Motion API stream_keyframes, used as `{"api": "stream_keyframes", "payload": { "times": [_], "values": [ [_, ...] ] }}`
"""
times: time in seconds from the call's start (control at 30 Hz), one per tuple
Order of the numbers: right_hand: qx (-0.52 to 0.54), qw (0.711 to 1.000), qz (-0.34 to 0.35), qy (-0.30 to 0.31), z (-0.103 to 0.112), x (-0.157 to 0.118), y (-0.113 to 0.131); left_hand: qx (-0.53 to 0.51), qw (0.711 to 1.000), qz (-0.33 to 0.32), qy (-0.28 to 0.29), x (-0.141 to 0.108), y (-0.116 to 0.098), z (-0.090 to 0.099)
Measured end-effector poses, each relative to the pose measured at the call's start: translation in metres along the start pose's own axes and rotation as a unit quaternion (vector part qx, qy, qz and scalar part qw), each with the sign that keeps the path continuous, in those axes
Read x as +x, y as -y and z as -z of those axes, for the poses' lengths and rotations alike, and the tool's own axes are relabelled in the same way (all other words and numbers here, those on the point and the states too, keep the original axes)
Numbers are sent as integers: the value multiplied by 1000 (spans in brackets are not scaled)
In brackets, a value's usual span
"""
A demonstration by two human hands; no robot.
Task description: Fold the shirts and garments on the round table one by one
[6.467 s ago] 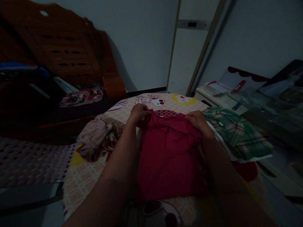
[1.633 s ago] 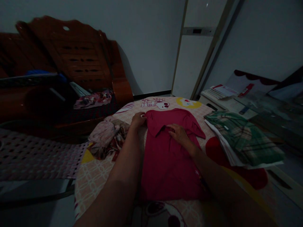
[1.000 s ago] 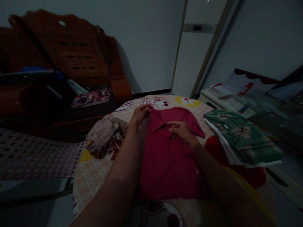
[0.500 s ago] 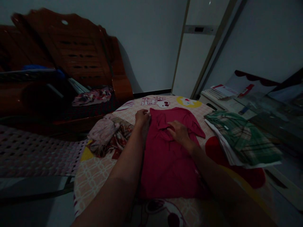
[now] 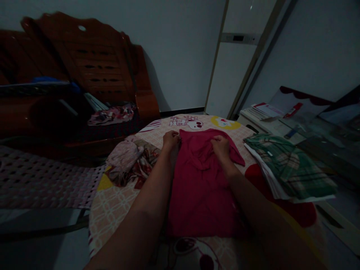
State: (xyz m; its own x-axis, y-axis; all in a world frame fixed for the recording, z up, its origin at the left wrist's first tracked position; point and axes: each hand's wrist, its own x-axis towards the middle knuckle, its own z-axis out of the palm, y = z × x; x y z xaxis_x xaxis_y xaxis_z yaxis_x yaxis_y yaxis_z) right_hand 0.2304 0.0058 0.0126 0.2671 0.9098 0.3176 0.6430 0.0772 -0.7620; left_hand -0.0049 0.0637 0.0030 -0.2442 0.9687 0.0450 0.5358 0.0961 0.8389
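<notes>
A dark pink shirt (image 5: 201, 202) lies spread on a round table with a patterned tablecloth (image 5: 120, 210). Its lower part is fairly flat, while folds gather near the top. My left hand (image 5: 171, 140) is closed at the shirt's upper left corner, fingers pinching the edge. Farther right, my right hand (image 5: 221, 147) has its fingers pinched on the shirt's upper part, close to the sleeve that points right. The dim light hides the finest detail of the fingertips.
Crumpled scarf-like cloths (image 5: 126, 159) lie at the table's left. A green plaid folded garment (image 5: 292, 165) rests on white material at the right. Behind stand a wooden bench (image 5: 98, 67) and a tall white cabinet-like unit (image 5: 225, 75). A woven chair (image 5: 50, 180) is at left.
My right hand has moved right and away from me, from the shirt's middle folds toward the sleeve side. The raised fold there lies flatter. My left hand stays at the corner.
</notes>
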Motion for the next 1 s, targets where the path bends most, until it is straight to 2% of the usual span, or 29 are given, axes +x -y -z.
{"api": "stream_keyframes", "payload": {
  "times": [0.03,0.1,0.2,0.3,0.5,0.67,0.77,0.9,1.0],
  "values": [
    [18,999,-46,-5,3,3,-9,23,1000,-12,-1,-2,-2,0],
    [26,996,-89,9,5,3,-22,74,997,-36,-8,-6,-5,1],
    [6,998,-57,24,2,-1,-30,162,985,-57,-24,-12,-13,0],
    [-14,1000,-12,13,-1,-2,-27,234,971,-39,-30,-12,-22,-3],
    [-19,1000,-14,-1,-5,1,-29,266,964,23,-6,4,-36,-10],
    [62,998,16,1,-6,-1,-35,315,948,-44,5,8,-43,-21],
    [144,989,-25,16,-3,-4,-30,295,954,-45,-11,12,-39,-21],
    [249,964,-97,17,1,-6,-20,181,982,45,-29,26,-21,-13],
    [319,938,-135,16,2,-6,-15,93,992,79,-20,39,-13,-11]
  ]
}}
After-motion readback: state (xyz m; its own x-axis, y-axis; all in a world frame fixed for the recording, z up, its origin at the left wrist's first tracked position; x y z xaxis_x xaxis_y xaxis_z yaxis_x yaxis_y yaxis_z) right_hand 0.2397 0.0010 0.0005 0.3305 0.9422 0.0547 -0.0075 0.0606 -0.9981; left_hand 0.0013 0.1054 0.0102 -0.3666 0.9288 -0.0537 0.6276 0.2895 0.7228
